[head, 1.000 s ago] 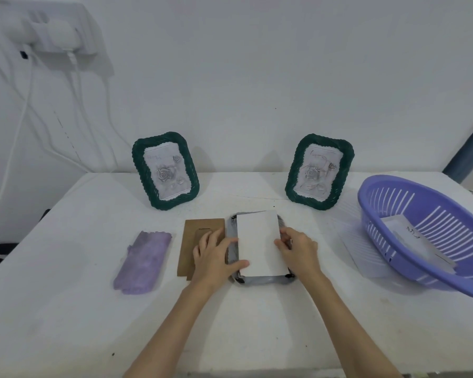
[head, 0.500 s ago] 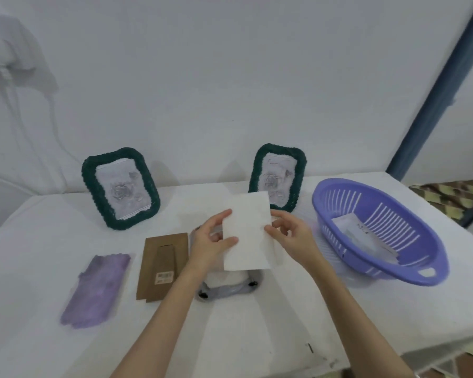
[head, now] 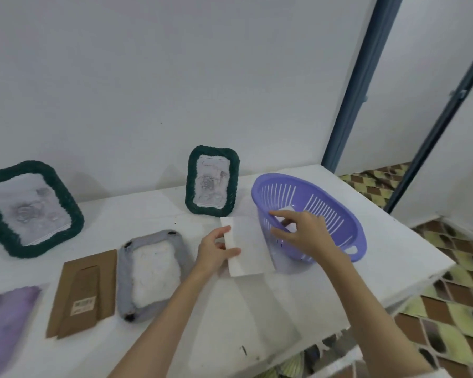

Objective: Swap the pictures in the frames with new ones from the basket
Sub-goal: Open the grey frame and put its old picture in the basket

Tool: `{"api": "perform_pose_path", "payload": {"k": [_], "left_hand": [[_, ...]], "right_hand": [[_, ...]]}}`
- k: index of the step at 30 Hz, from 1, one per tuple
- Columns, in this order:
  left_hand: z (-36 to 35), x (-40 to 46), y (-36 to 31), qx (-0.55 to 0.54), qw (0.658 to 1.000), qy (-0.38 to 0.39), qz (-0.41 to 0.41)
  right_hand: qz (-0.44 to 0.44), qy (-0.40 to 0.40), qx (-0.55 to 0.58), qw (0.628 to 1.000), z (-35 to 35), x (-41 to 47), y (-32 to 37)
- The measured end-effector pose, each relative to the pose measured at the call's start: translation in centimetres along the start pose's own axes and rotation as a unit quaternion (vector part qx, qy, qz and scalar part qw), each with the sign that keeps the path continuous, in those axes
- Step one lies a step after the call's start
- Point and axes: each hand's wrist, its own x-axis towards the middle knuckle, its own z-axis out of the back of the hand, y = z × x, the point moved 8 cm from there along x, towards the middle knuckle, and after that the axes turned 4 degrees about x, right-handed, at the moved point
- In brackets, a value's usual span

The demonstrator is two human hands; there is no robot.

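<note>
Left hand (head: 216, 248) pinching white picture (head: 247, 245) just left of purple basket (head: 336, 214). Right hand (head: 302, 227) reaching inside basket, fingers curled at white card (head: 286, 221), grip unclear. Grey frame (head: 153, 271) lying face-down further left.

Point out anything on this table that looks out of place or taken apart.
The grey frame lies flat and face down, open, while two green frames stand upright. Its brown backing board lies loose beside it. That fits a swap under way; nothing looks spilled or broken.
</note>
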Motion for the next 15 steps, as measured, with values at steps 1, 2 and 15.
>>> {"api": "perform_pose_path", "payload": {"k": [1, 2, 15], "left_hand": [[-0.5, 0.4, 0.3, 0.003, 1.0, 0.008, 0.006], [-1.0, 0.7, 0.5, 0.011, 1.0, 0.02, 0.01], [-3.5, 3.5, 0.3, 0.422, 0.901, -0.026, -0.1]], "right_hand": [[0.004, -0.001, 0.016, 1.0, 0.5, 0.3, -0.1], [0.007, -0.001, 0.027, 1.0, 0.9, 0.6, -0.1], [0.062, -0.024, 0.0, 0.998, -1.1, -0.3, 0.6]]}}
